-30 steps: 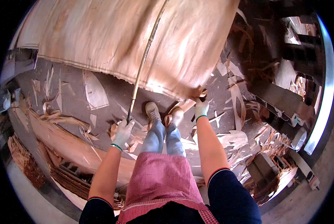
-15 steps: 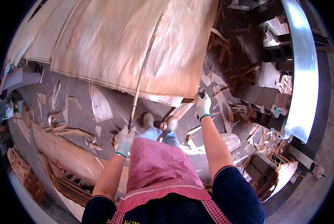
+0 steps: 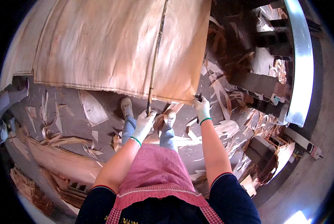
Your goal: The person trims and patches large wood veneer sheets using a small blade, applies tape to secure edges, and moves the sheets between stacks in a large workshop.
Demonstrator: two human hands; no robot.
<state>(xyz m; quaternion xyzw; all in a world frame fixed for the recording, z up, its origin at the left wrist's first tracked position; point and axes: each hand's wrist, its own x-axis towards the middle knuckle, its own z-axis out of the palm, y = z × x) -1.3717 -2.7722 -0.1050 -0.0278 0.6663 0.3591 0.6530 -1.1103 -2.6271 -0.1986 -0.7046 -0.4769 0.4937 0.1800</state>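
A broad sheet of wood veneer (image 3: 100, 48) stretches away in front of me, its near edge just beyond my shoes. My left hand (image 3: 144, 125), in a whitish glove with a green cuff, is closed round the near end of a long bamboo pole (image 3: 155, 56). The pole runs away from me over the veneer. At the sheet's near right corner is my right hand (image 3: 202, 109), gloved alike. Its fingers are closed on a small dark object (image 3: 198, 98) of a kind I cannot make out; whether they also pinch the veneer is hidden.
Veneer scraps (image 3: 92, 108) and curled strips litter the floor round my shoes (image 3: 126, 107). A long shiny metal panel (image 3: 300, 67) stands along the right, beside dark blocks (image 3: 259, 85). At lower left lies a long pale log-like piece (image 3: 62, 158).
My left hand has shifted right with the pole, which now points more straight ahead. The right hand stays near the veneer corner. My feet have moved farther apart.
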